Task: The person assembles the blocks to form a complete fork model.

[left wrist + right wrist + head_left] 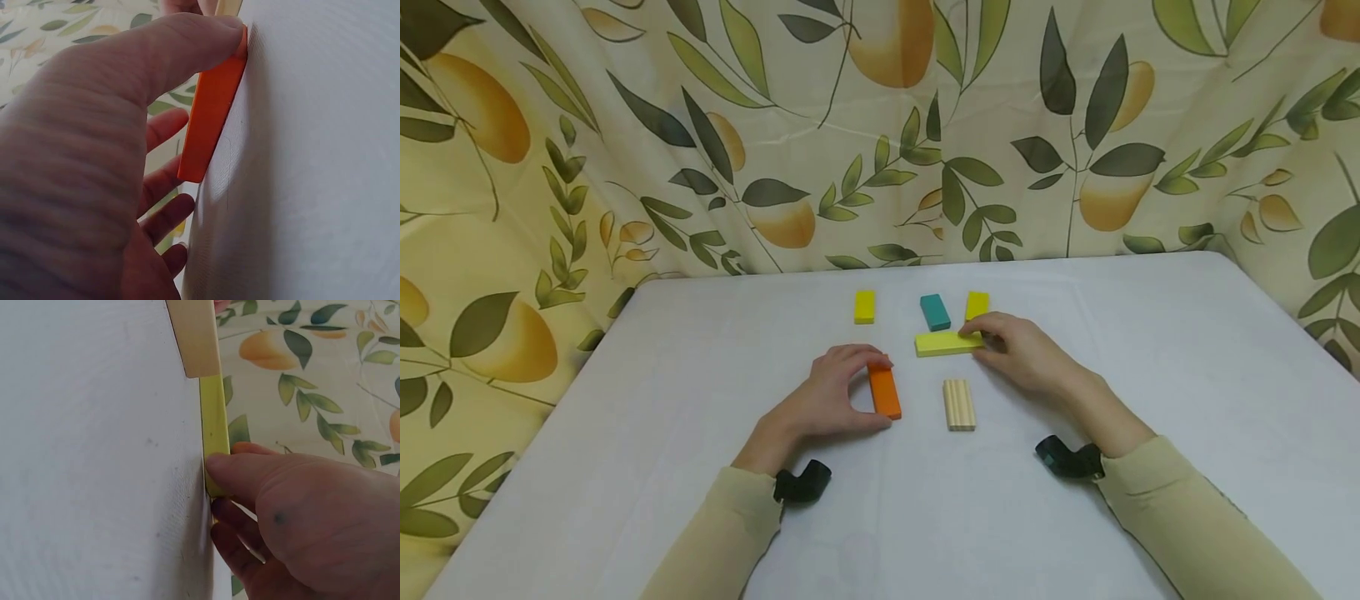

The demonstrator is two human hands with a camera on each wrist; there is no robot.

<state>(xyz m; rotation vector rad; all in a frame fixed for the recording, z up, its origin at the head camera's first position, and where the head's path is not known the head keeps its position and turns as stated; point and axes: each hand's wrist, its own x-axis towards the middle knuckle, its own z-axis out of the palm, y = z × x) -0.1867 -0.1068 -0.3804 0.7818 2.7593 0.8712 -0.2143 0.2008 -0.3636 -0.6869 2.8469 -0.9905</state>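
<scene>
My left hand (827, 396) grips an orange block (884, 396) lengthwise, thumb at its near end and a fingertip at its far end. In the left wrist view the orange block lies against the white cloth, its near end under the thumb. My right hand (1030, 357) pinches the right end of a long yellow block (943, 343), which lies crosswise on the table. The right wrist view shows the thumb on this yellow block's near face. Between the hands, closer to me, lies a natural-wood block (958, 406) with lengthwise grooves.
Beyond the long yellow block are a teal block (935, 312) and a short yellow block (977, 304), partly behind the right hand. Another short yellow block (864, 307) lies further left. A patterned curtain (880, 167) borders the back of the white-covered table (700, 333).
</scene>
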